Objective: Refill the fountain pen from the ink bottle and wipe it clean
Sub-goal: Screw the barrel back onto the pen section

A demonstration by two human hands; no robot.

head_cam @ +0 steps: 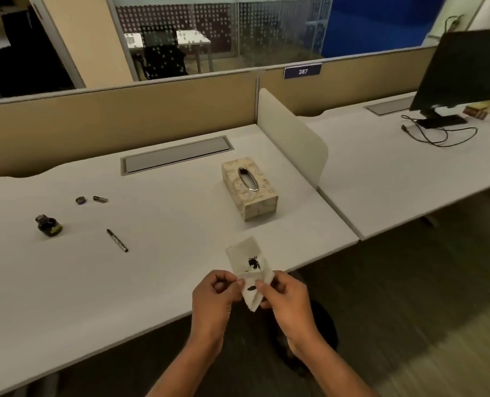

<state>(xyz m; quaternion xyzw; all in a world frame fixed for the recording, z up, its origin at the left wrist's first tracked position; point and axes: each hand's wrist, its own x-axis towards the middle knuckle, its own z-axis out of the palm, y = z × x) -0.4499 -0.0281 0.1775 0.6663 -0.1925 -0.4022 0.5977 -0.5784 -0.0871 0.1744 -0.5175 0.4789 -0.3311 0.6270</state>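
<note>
1. Head view: the left hand (215,293) and right hand (284,296) each pinch the ink-stained tissue (250,272) with curled fingers, above the near edge of the desk (152,282)
2. The pen (117,240) lies flat, well left of the hands, near the ink bottle (48,225)
3. The tissue box (249,189) stands behind the hands, beside the divider (292,138); bare desk separates pen and box

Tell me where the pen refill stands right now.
Wiping looks done: the tissue carries black ink blots. In hand: the left hand and right hand pinch that tissue, while the pen lies on the desk. Left: the ink bottle looks uncapped, its likely cap lying apart, beside a small metal piece.
</note>
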